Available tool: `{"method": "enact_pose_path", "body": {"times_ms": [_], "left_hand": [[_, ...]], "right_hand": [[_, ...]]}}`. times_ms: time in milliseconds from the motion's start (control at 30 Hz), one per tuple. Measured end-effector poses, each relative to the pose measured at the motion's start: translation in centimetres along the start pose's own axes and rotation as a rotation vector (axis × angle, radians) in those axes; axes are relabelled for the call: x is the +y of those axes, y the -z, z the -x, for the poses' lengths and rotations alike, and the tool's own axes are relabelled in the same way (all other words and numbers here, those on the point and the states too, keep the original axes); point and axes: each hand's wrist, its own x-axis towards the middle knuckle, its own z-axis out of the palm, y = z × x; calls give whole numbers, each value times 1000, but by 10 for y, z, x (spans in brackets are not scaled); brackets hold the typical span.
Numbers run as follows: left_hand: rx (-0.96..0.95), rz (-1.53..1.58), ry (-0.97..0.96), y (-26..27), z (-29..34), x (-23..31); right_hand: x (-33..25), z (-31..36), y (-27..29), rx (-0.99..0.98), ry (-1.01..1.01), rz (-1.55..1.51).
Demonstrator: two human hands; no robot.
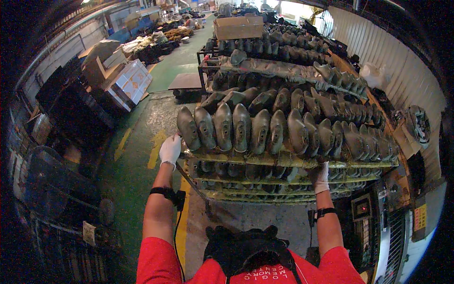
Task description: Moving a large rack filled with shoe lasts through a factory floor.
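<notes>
A tiered metal rack (250, 160) with yellow shelf edges stands before me. Along its top tier dark grey shoe lasts (241, 128) stand in a row, soles toward me, and more sit on the lower tiers. My left hand (170, 150), in a white glove, is closed at the rack's left front corner, beside the leftmost last; its fingertips are partly hidden. Farther right, my right hand (320, 177), also gloved, grips the front edge below the top tier. Its fingers lie in shadow and are partly covered by the rack.
Behind stand more racks of lasts, with an open cardboard box (238, 27) on top. A flat cart (185, 81) is at the far left of them. Boxes (127, 85) line the green walkway's left side. A metal cabinet (423, 222) is close on the right.
</notes>
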Motion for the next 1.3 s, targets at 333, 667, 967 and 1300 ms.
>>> {"method": "enact_pose_path", "body": {"times_ms": [333,667,967,1300], "left_hand": [[21,-32,-76,-7,-7,-10],[6,-8,-27,-2,-3,-5],[26,10,-9,0,2,2],[18,12,-23,1,1,1]], "right_hand": [[0,1,4,22,-27,-23],[1,-1,7,-73,-30,-43],[-1,2,0,-59,-40,-114],[2,-2,10,-67,-12,-42]]}}
